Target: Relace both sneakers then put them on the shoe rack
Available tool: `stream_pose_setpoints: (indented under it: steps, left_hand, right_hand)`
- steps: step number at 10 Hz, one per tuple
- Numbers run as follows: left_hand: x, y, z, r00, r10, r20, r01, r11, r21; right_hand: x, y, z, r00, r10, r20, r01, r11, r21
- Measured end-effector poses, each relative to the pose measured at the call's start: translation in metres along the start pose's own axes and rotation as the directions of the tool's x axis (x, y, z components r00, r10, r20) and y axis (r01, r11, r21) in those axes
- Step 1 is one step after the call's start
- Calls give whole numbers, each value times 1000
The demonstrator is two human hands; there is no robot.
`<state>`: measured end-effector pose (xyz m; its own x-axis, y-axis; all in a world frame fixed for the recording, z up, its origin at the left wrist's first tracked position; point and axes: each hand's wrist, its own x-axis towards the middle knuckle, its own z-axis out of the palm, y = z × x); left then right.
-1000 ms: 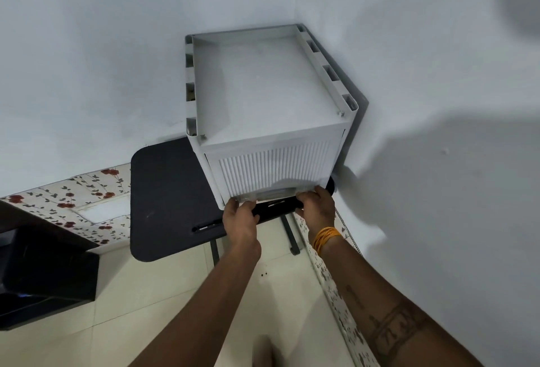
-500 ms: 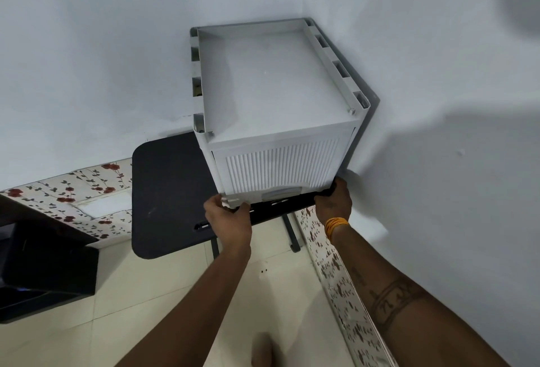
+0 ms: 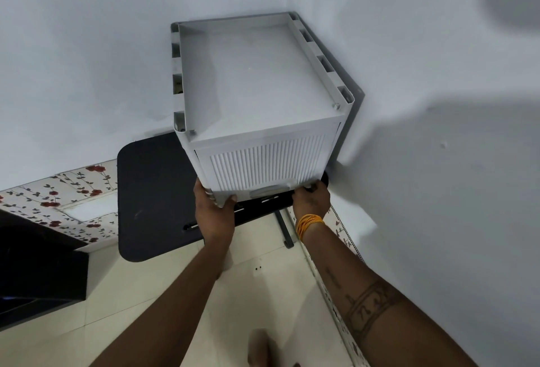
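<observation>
Shoe rack [image 3: 257, 94], a pale grey plastic cabinet with a ribbed front door and a shallow rimmed top, stood on a black table [image 3: 152, 188] pushed into the corner of two white walls. It looked light for its bulk, with stiff, smooth and probably slippery panels, so the bottom edge and lower corners seemed the surest places to hold. The left hand [image 3: 214, 210] had its fingers curled round the front lower left corner, thumb on the face. The right hand [image 3: 311, 200] gripped the lower right corner, its fingers wrapped under the edge and mostly hidden. No sneakers were in view. An orange bangle [image 3: 308, 224] sat on the right wrist.
</observation>
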<state>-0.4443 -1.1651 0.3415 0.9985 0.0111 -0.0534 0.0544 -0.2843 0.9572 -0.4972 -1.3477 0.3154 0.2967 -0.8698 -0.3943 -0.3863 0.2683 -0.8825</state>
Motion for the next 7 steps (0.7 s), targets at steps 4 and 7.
stream_pose_setpoints:
  steps: [4, 7]
  left_hand:
    - [3, -12, -6, 1000, -10, 17, 10, 1000, 11]
    - [-44, 16, -35, 999, -40, 30, 43, 995, -91]
  right_hand:
    - [-22, 0, -1, 998, -7, 66, 6, 1000, 6]
    - [-83, -33, -28, 876, -193, 443, 151, 980, 129]
